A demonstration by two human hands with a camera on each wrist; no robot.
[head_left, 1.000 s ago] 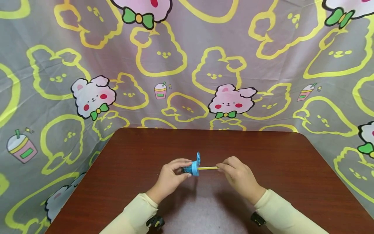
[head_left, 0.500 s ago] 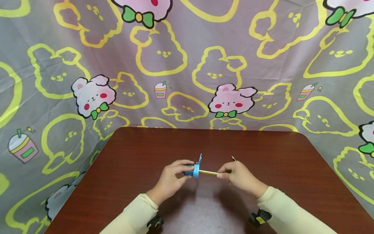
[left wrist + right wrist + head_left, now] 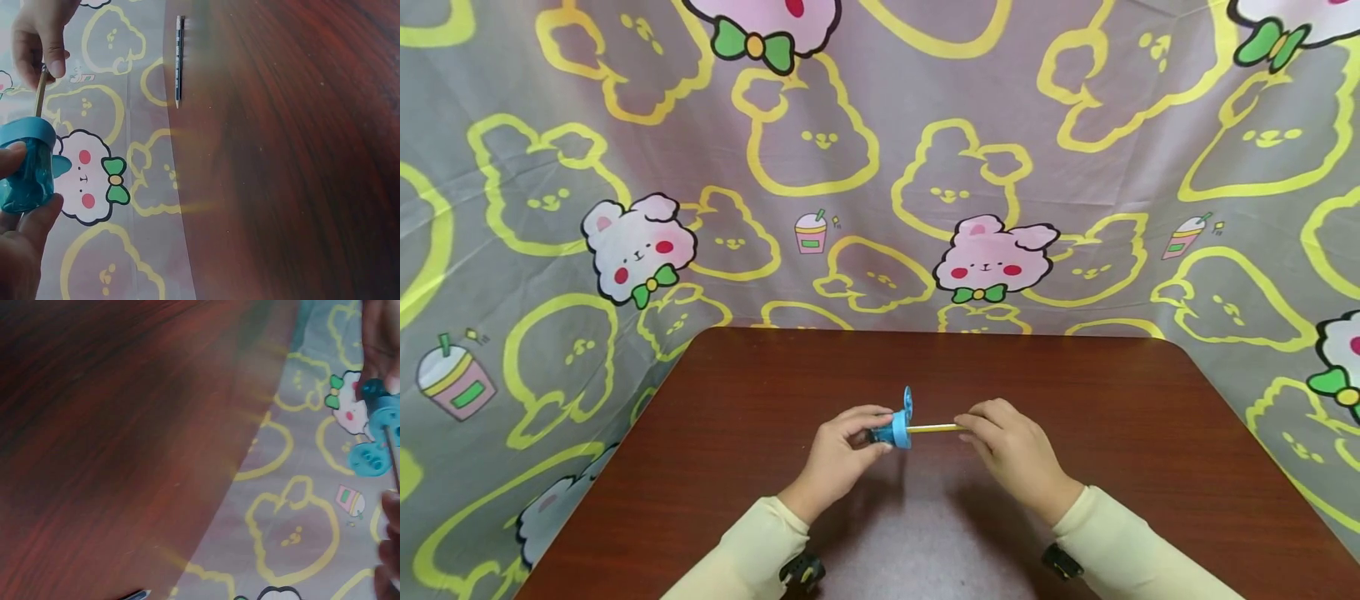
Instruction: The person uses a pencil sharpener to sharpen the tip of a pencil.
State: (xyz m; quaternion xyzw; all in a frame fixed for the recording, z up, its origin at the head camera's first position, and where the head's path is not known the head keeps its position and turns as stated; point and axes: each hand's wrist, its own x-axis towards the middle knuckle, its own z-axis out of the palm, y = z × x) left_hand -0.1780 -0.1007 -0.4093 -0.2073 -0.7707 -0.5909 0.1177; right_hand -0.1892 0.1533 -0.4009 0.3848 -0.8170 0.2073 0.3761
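My left hand (image 3: 841, 454) grips a blue pencil sharpener (image 3: 897, 430) with a see-through body, held above the table. Its flip lid (image 3: 370, 459) hangs out to the side on a hinge, and several openings show in the sharpener's top in the right wrist view. A yellow pencil (image 3: 934, 428) runs level into one of these openings, so its end there is hidden. My right hand (image 3: 1018, 446) pinches the pencil near its other end with thumb and fingers, as the left wrist view also shows.
A dark pencil (image 3: 179, 62) with a pale end lies on the brown wooden table (image 3: 760, 375); my right hand hides it in the head view. Behind the table hangs a grey cloth (image 3: 880, 150) with cartoon animals. Black cameras are strapped at both wrists.
My right hand dipped and rolled half a second ago, baring the dark pencil's tip, then rolled back up, covering it again. The sharpener tilted slightly and returned; the yellow pencil stayed in it.
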